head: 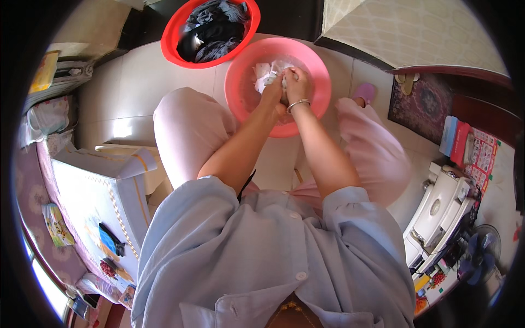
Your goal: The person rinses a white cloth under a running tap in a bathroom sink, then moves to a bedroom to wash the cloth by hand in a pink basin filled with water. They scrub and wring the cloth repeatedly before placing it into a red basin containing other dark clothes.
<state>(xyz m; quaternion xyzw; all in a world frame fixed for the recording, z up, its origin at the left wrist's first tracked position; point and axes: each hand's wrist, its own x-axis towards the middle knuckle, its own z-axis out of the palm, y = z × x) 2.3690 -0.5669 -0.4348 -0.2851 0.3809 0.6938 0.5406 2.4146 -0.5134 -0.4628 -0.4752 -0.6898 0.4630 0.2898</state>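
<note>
Both my hands are together over the pink plastic basin (237,88), which holds cloudy water. Between them is a bunched white cloth (262,73) with small dark marks; part of it lies spread to the left in the water. My left hand (272,91) grips the cloth from the left side. My right hand (296,84), with a bangle at its wrist, has its fingers curled over the cloth's right part. The undersides of both hands and the exact folds of cloth inside them are hidden.
A red plastic basin (167,45) with dark, wet-looking clothes stands just beyond, at upper left. My knees flank the pink basin. A cloth-covered table (82,180) is at left; a white cabinet (434,207) and a fan (479,254) are at right. A patterned mat (426,102) lies at upper right.
</note>
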